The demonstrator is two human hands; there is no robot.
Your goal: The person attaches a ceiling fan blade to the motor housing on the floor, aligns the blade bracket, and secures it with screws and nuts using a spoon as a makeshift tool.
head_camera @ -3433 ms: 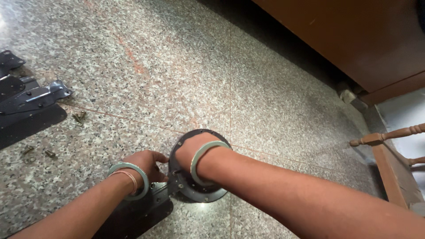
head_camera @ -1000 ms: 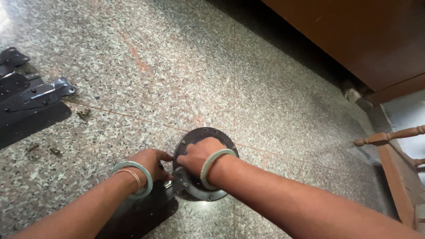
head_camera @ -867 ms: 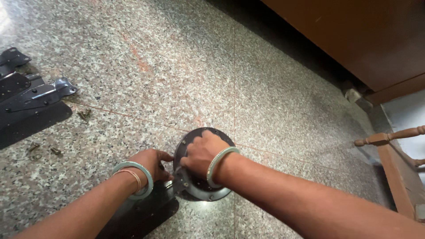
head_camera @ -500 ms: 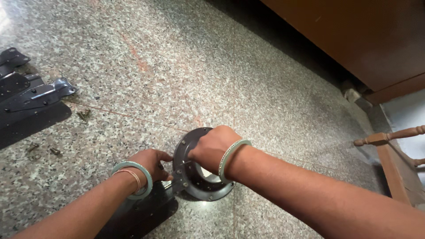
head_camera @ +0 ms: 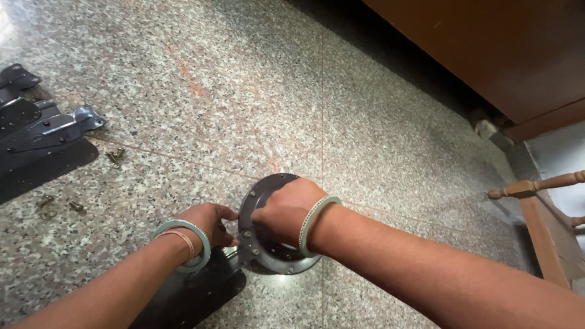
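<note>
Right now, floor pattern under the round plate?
Speckled grey-pink granite floor, seen in the head view.

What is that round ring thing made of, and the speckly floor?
The ring under the right hand looks like dark grey metal with a dull sheen; small screws dot its flat rim. The blade by the left hand seems like dark painted sheet metal, though I can't be sure. The floor looks like polished speckled stone, probably granite.
</note>
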